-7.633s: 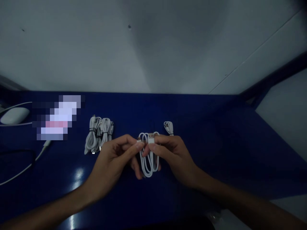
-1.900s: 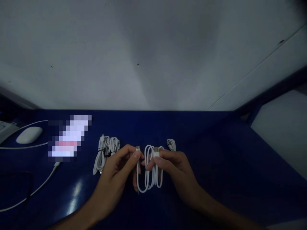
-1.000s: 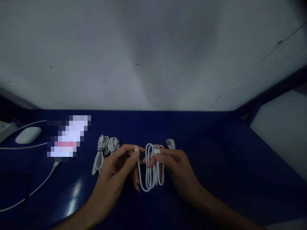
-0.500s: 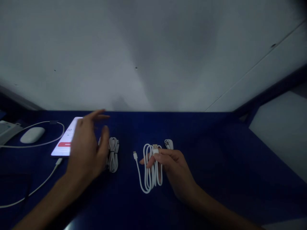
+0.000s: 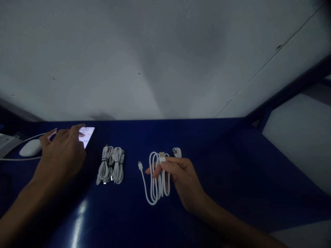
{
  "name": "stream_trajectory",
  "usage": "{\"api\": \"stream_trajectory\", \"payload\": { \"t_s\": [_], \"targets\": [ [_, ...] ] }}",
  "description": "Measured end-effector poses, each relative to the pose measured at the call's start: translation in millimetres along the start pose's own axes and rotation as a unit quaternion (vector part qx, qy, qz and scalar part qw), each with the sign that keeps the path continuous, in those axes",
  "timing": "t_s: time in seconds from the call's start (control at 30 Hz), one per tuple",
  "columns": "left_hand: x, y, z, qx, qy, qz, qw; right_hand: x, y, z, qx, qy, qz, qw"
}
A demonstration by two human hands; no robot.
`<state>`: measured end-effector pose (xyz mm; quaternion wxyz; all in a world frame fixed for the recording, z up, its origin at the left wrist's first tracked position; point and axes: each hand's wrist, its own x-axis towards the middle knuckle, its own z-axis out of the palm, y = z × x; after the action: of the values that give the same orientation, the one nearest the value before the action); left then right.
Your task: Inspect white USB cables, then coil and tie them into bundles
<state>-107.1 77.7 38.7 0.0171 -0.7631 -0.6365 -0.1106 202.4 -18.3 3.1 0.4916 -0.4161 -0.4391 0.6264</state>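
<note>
A loosely coiled white USB cable (image 5: 152, 184) is pinched in my right hand (image 5: 182, 174), near its USB plug. Its smaller plug sticks out to the left on a loose end. Over a lit smartphone (image 5: 89, 132) at the left is my left hand (image 5: 63, 148), palm down with fingers apart. It covers much of the phone; whether a fingertip touches the screen I cannot tell. Between my hands lie bundled white cables (image 5: 118, 167), tied with dark ties. Another coiled white cable (image 5: 177, 152) lies behind my right hand, partly hidden.
A white computer mouse (image 5: 29, 148) rests at the far left beside a white cord (image 5: 20, 159). Behind it is a pale box-like object (image 5: 7, 143). The blue tabletop (image 5: 219, 148) meets a grey-white wall (image 5: 116, 69) at the back.
My left hand has moved left from beside the cable bundles to over the phone, uncovering the bundles. My right hand still holds the cable, almost in place. The view has shifted slightly.
</note>
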Motion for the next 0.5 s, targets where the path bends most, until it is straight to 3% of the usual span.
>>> {"api": "stream_trajectory", "payload": {
  "t_s": [0.13,0.37,0.5],
  "targets": [
    [-6,-2,-9.3,0.069,-0.007,-0.011,0.998,-1,0,-2,0.004,0.004,0.006,1.000],
    [22,-11,9.1,0.065,-0.008,-0.005,0.998,-2,-2,1,0.009,0.004,0.013,1.000],
    [26,-8,8.7,0.049,-0.019,0.011,0.999,0,-1,1,0.007,0.008,0.020,1.000]
  ]
}}
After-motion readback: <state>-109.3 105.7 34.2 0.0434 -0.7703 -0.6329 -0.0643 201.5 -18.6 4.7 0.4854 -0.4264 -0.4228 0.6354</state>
